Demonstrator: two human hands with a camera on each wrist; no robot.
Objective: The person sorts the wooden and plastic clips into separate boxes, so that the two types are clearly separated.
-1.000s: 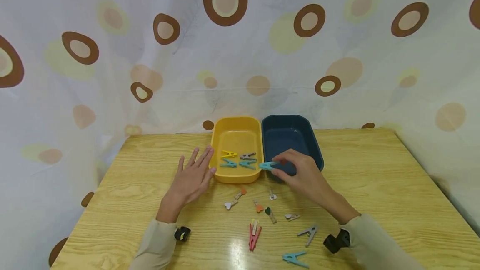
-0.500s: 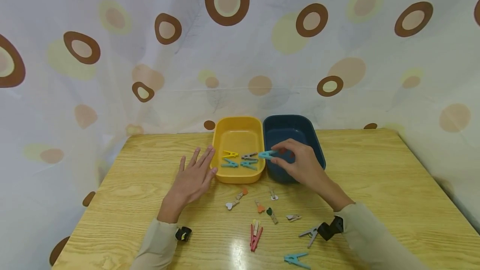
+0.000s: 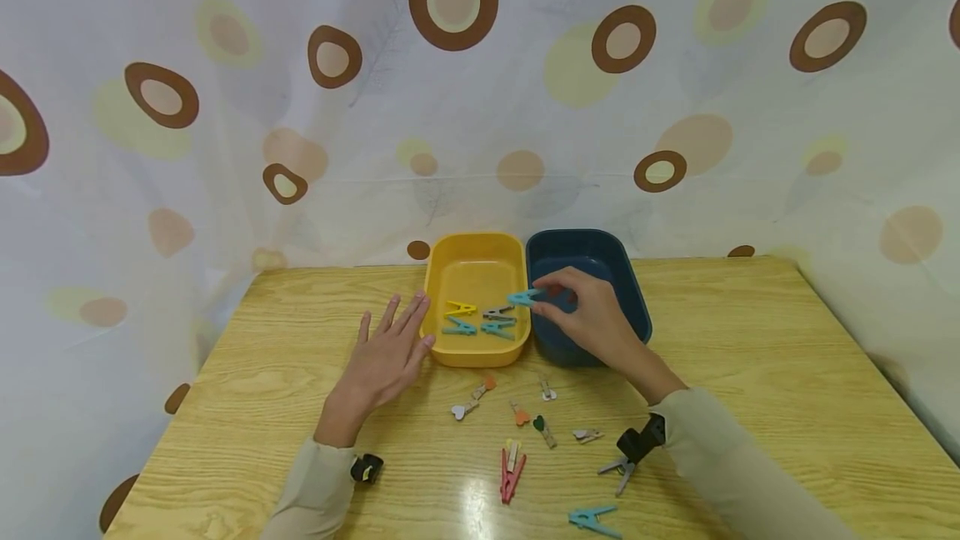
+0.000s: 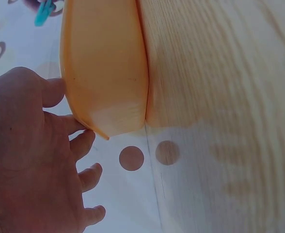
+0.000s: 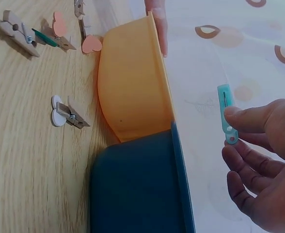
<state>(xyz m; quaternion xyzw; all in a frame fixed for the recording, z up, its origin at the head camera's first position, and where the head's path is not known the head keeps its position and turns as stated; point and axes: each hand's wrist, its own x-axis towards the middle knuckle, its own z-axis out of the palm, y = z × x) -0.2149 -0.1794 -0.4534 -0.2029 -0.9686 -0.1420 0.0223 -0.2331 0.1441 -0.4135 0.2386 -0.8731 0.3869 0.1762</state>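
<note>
My right hand (image 3: 588, 315) pinches a light-blue clothespin (image 3: 522, 297) between thumb and fingers, above where the two trays meet. In the right wrist view that clothespin (image 5: 226, 114) is held clear of the rims. Straight-fingered, my left hand (image 3: 382, 363) touches the left rim of the yellow tray (image 3: 480, 357); the left wrist view shows its thumb and fingers along the rim (image 4: 65, 73). Inside the yellow tray lie a yellow clothespin (image 3: 461, 308), a grey one (image 3: 498, 313) and two light-blue ones. The dark blue tray (image 3: 637, 307) stands against it, partly hidden by my right hand.
Several small wooden pegs with hearts, one a green-heart peg (image 3: 544, 432), are scattered before the trays. Nearer lie a red clothespin (image 3: 512, 477), a grey clothespin (image 3: 621, 472) partly behind the wrist camera, and a light-blue clothespin (image 3: 592, 519). A patterned cloth (image 3: 480, 107) hangs behind the table.
My right hand has moved up and a little left with the light-blue clothespin, from the trays' near edge toward their middle. My left hand has stayed at the yellow rim.
</note>
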